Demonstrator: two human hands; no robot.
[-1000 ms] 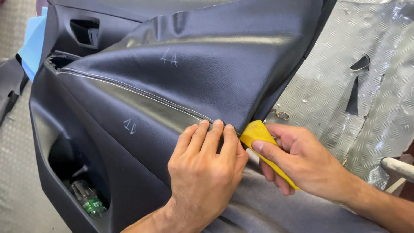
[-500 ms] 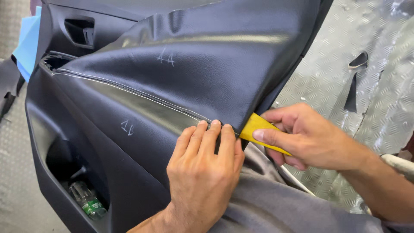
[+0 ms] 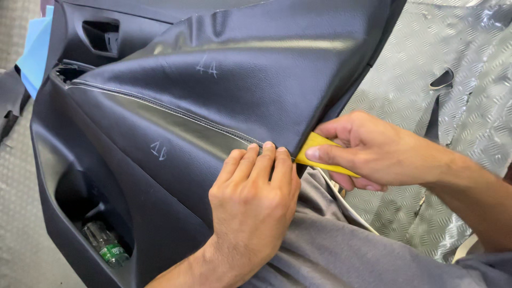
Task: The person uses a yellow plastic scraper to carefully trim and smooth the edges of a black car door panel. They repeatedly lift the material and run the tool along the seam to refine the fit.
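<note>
Grey cloth (image 3: 341,240) lies nearest the camera, just below the door panel (image 3: 160,176). On the panel's lower part the left hand (image 3: 256,197) lies flat, fingers together, their tips pressing the black covering (image 3: 256,80) down right at the stitched seam (image 3: 176,112); it grasps nothing. Beside it, at the panel's right edge, the right hand (image 3: 373,149) pinches a yellow wedge (image 3: 320,154) between thumb and fingers. A second ago that wedge stood more upright beside the left fingertips; now it lies flatter, its tip pushed under the edge of the covering where the seam ends, and the right hand has swung from below the corner to level with it. The left hand has hardly shifted (only the fingertips sit a touch closer to the seam). That reads as the covering's edge being tucked in at this corner while the left hand keeps it from creeping.

Low on the panel's left, a plastic bottle (image 3: 104,245) lies in the door pocket. Two chalk marks sit on either side of the seam. Right of the panel stretches ribbed metal sheet (image 3: 426,69); past its upper left corner, a blue sheet (image 3: 37,50).
</note>
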